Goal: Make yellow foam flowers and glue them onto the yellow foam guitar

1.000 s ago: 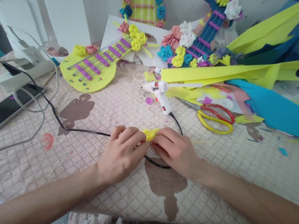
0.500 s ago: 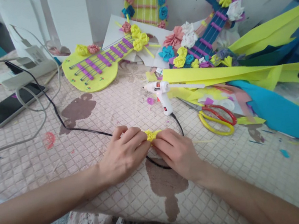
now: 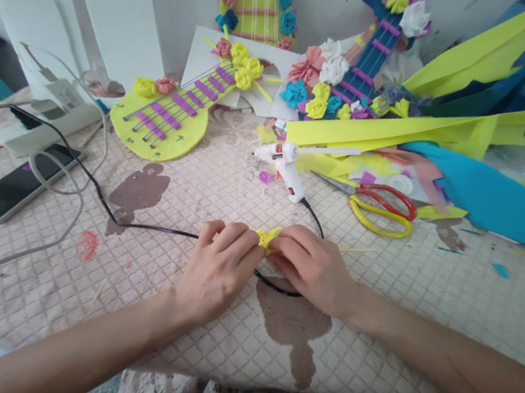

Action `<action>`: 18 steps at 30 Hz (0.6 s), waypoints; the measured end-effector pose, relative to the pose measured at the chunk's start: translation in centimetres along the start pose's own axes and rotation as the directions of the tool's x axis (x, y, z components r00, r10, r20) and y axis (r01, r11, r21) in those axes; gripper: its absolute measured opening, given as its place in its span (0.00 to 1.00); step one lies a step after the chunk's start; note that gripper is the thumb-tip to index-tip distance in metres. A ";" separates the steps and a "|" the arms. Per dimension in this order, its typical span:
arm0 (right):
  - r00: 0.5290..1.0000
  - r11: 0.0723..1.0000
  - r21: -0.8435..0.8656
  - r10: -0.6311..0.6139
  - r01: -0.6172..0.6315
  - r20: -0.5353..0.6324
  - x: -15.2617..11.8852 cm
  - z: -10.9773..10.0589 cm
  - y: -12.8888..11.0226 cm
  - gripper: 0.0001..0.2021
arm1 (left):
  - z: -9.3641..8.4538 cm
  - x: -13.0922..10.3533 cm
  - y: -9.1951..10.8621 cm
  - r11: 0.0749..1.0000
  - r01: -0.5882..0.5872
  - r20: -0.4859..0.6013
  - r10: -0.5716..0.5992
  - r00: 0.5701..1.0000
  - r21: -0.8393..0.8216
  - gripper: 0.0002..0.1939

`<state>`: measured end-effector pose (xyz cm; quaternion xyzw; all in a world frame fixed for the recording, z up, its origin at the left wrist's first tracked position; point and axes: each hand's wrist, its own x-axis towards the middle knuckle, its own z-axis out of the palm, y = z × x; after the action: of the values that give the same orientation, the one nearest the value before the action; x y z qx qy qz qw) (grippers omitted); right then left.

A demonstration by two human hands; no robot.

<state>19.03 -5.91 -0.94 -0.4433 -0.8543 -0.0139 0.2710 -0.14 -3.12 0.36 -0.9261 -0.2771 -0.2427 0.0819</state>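
Observation:
A small crumpled yellow piece [image 3: 267,239] is pinched between my two hands near the table's front. My left hand [image 3: 221,268] has its fingers closed on the left end of it. On its right end, the fingers of my right hand [image 3: 310,266] are closed too. My fingers hide much of the piece. Just beyond my right hand stands a white glue gun [image 3: 286,168], its black cord [image 3: 156,229] running under my hands. Scissors with red and yellow handles [image 3: 381,209] lie to the right of the gun.
A yellow paper guitar [image 3: 163,126] and a blue one with paper flowers [image 3: 370,59] are at the back. A phone [image 3: 21,185] and power strip [image 3: 47,129] lie at left. Yellow strips [image 3: 382,128] and a blue sheet [image 3: 507,201] spread over the right.
Both hands keep their grip on the yellow piece; its right part has tilted up slightly. The rest of the scene has barely shifted in view.

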 end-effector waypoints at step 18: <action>0.997 0.998 -0.042 -0.037 0.040 0.065 0.0 -0.1 0.0 0.10 | 0.1 -0.1 0.0 0.998 0.039 -0.026 -0.040 0.999 -0.059 0.05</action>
<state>19.14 -5.94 -0.86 -0.4326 -0.8705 -0.0233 0.2335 -0.14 -3.11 0.23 -0.9191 -0.2870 -0.2646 0.0537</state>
